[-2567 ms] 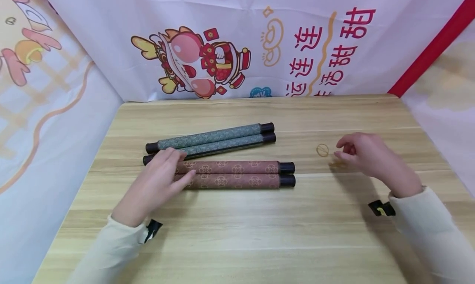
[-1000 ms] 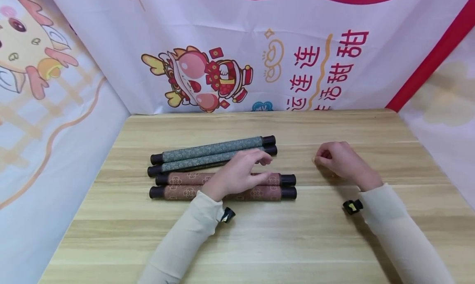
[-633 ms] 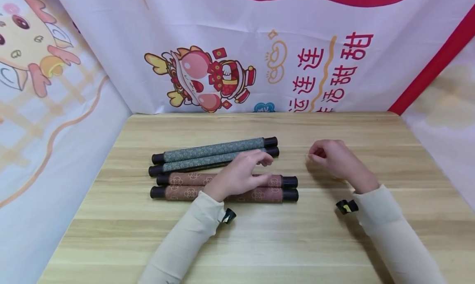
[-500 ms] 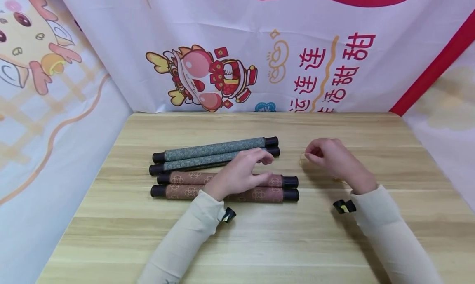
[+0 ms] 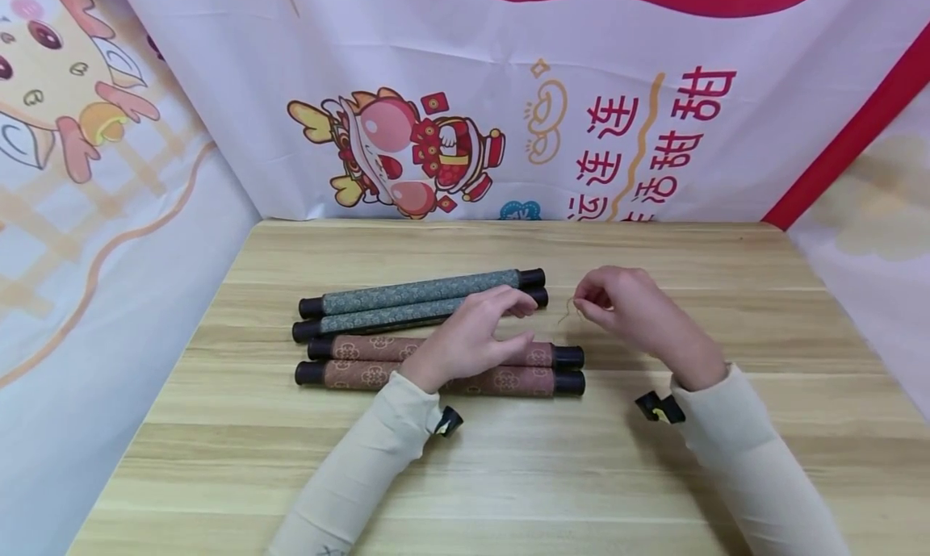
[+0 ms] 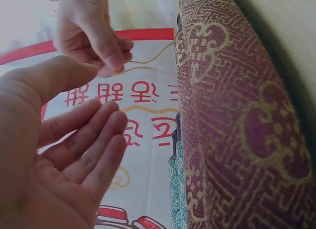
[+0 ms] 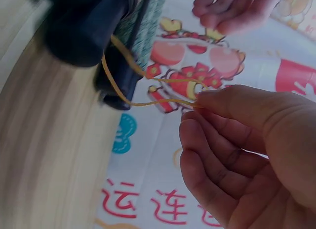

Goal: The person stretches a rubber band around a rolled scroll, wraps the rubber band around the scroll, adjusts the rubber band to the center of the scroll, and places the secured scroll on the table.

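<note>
My right hand (image 5: 617, 302) pinches a thin yellow rubber band (image 7: 128, 98) between thumb and forefinger; the band hangs in a loose loop. My left hand (image 5: 472, 338) is held over the brown scrolls, its fingers softly bent and nothing between them. Two reddish-brown patterned scrolls (image 5: 363, 376) with black end knobs lie side by side on the table, partly covered by that hand. Behind them are two blue-green scrolls (image 5: 421, 292), set at a slight slant. In the right wrist view the loop overlaps a black knob (image 7: 79, 36).
The wooden table (image 5: 508, 475) reaches to a white printed cloth (image 5: 465, 39) at the back. More printed cloth (image 5: 167, 282) borders the left side. A small black wrist mount (image 5: 661, 408) sits at my right cuff, another mount (image 5: 448, 421) at the left one.
My right hand has picked up a rubber band from the table and carried it left toward the scroll ends. Earlier, my left hand moved right along the scrolls; lately it stays still.
</note>
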A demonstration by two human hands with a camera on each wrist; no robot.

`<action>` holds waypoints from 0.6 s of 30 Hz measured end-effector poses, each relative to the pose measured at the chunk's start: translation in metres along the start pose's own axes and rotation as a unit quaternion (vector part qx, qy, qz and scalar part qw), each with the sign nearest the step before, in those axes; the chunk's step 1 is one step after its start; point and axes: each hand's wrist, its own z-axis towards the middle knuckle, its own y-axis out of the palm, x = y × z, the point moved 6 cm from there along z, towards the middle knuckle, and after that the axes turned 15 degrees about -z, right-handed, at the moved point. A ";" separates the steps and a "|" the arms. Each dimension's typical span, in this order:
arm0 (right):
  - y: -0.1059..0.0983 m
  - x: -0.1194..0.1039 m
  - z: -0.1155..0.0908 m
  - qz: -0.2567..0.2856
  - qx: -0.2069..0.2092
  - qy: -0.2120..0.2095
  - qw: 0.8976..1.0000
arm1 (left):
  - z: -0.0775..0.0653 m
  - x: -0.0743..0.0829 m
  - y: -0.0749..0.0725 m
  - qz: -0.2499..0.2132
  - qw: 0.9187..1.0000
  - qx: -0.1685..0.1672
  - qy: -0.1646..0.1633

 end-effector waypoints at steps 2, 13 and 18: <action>-0.002 -0.006 -0.002 -0.002 0.005 -0.008 1.000 | 0.001 0.001 0.001 -0.003 1.000 0.002 0.003; -0.013 -0.032 -0.017 -0.022 0.039 -0.050 0.998 | 0.001 0.002 0.006 -0.020 0.999 0.003 0.025; -0.018 -0.040 -0.025 -0.015 0.046 -0.056 0.997 | 0.002 0.006 0.009 -0.021 0.999 -0.006 0.035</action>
